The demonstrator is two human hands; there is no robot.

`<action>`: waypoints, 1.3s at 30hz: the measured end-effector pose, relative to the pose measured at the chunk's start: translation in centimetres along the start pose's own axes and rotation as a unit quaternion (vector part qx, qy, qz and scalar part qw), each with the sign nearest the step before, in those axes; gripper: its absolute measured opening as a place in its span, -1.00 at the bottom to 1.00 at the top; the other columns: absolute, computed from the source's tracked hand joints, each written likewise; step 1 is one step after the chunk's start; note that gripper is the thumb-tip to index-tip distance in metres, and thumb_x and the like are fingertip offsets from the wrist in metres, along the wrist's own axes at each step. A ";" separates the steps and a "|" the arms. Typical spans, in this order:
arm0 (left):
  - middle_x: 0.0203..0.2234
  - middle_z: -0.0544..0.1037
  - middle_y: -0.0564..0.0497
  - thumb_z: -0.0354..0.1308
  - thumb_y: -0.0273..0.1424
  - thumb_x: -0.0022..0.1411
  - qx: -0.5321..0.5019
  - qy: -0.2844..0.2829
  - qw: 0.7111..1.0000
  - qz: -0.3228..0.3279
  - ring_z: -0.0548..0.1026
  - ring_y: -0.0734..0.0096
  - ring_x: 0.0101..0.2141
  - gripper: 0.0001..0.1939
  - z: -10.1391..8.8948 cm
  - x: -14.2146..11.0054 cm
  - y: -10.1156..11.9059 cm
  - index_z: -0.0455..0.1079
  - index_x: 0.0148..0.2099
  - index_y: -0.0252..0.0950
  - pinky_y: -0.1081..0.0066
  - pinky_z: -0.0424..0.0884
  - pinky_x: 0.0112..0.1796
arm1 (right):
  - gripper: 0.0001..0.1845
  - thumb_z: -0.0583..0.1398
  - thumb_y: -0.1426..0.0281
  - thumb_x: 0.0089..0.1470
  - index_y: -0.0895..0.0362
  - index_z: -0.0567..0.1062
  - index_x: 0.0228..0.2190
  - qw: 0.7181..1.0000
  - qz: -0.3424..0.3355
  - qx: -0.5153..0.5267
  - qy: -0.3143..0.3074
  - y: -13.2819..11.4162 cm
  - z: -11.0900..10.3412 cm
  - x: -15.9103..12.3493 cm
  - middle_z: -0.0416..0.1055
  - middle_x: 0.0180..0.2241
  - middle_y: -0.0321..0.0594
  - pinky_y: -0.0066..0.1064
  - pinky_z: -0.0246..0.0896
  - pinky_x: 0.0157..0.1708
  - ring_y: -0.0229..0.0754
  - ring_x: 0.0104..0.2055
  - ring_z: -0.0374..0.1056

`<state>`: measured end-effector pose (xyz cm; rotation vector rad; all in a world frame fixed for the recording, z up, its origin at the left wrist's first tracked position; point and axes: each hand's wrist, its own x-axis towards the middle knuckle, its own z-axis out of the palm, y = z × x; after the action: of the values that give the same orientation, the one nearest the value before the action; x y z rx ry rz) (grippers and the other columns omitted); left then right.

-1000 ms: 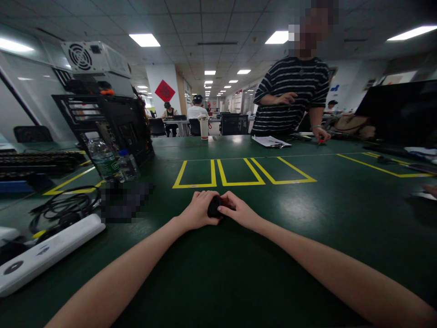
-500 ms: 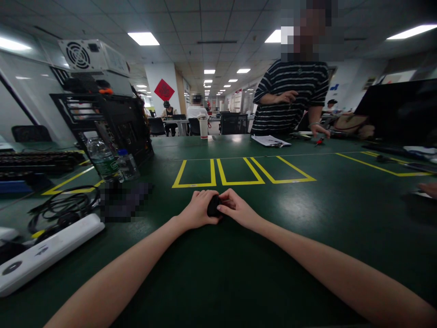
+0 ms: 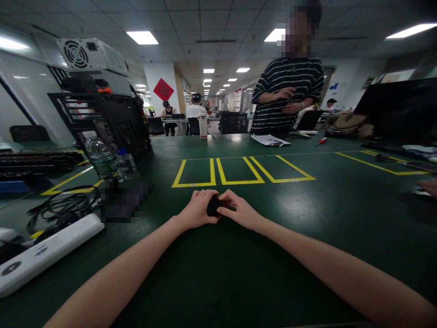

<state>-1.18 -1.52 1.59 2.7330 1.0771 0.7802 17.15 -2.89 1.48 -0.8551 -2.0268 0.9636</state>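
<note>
A small black rounded object (image 3: 212, 206) is held just above or on the green table, in the middle of the view; its exact kind does not show. My left hand (image 3: 200, 208) wraps round it from the left, fingers over the top and thumb underneath. From the right, my right hand (image 3: 237, 208) has thumb and forefinger bent together at the object's right edge. Much of the object is covered by the fingers. Just beyond my hands lie yellow tape outlines (image 3: 241, 183) on the table (image 3: 218, 273).
On the left are a white power strip (image 3: 51, 255), coiled black cables (image 3: 63, 207), plastic bottles (image 3: 100, 157) and an open computer case (image 3: 126, 127). Across the table stand a clipboard (image 3: 269, 140), a white cup (image 3: 203, 127) and a person in a striped shirt (image 3: 288, 93). Another hand (image 3: 428, 187) shows far right.
My hands stay almost where they were around the black object. The person opposite has lifted one hand off the table, away from a small red item, to the waist.
</note>
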 end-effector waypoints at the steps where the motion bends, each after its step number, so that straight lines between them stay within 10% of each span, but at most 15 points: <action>1: -0.17 0.33 -0.04 0.22 -0.27 -0.10 -0.002 0.001 1.000 0.000 0.32 0.20 -0.17 -0.40 0.0 0.0 0.0 0.09 -0.01 -0.24 0.24 0.14 -0.14 | -0.81 0.13 0.38 0.00 0.08 0.28 -0.28 1.000 -0.001 -0.005 0.003 -0.1 0.0 0.0 0.28 -0.24 -0.28 -0.19 0.22 -0.12 -0.19 -0.15 0.28; 39: -0.16 0.34 -0.04 0.22 -0.30 -0.10 -0.011 -0.013 1.000 -0.013 0.31 0.19 -0.14 -0.41 -0.3 0.1 0.4 0.09 -0.01 -0.23 0.21 0.13 -0.12 | -0.76 0.06 0.38 0.05 0.07 0.23 -0.18 0.992 -0.033 -0.119 0.023 -0.3 0.4 -0.5 0.22 -0.18 -0.19 -0.18 0.25 -0.18 -0.14 -0.16 0.24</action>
<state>-1.06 -1.81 2.01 2.6969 1.0898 0.7459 17.02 -3.60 1.43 -0.9208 -2.1454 0.6684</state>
